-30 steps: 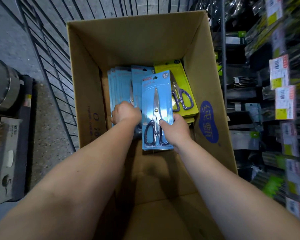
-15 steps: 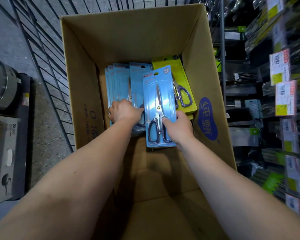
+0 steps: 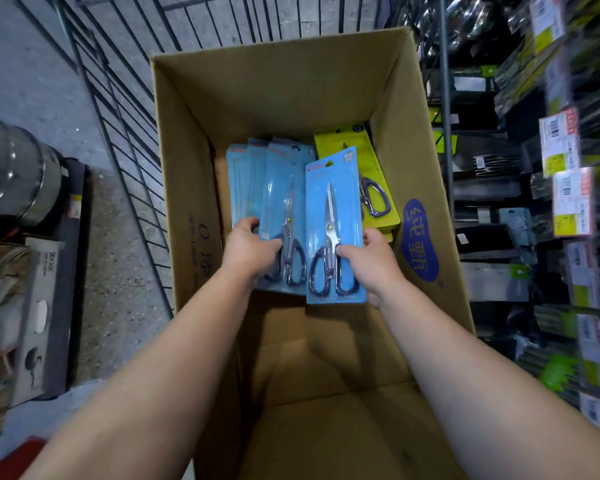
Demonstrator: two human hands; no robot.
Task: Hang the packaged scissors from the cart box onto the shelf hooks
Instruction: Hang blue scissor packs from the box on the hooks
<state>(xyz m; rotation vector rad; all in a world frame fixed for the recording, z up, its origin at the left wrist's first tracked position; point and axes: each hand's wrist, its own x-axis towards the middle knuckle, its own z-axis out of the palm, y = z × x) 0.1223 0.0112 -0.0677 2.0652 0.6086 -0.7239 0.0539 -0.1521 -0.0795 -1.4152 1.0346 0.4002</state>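
Observation:
An open cardboard box [image 3: 406, 140] holds a stack of blue-carded scissors packs [image 3: 246, 181] on the left and yellow-carded packs [image 3: 350, 143] on the right. My right hand [image 3: 371, 261] pinches the lower right edge of one blue scissors pack [image 3: 333, 209], lifted upright above the others. My left hand [image 3: 250, 247] grips the lower part of a second blue scissors pack [image 3: 281, 195] at the front of the stack, thumb across its face. The shelf with hooks [image 3: 534, 168] stands to the right, blurred.
The box sits in a wire cart [image 3: 118, 109]. Price tags [image 3: 558, 143] and packaged goods hang along the shelf on the right. A metal pot [image 3: 14, 171] and boxed goods [image 3: 25, 313] lie on the floor to the left.
My right hand has lifted its blue pack higher and to the right. My left hand has pulled a second blue pack up from the stack. The view has shifted.

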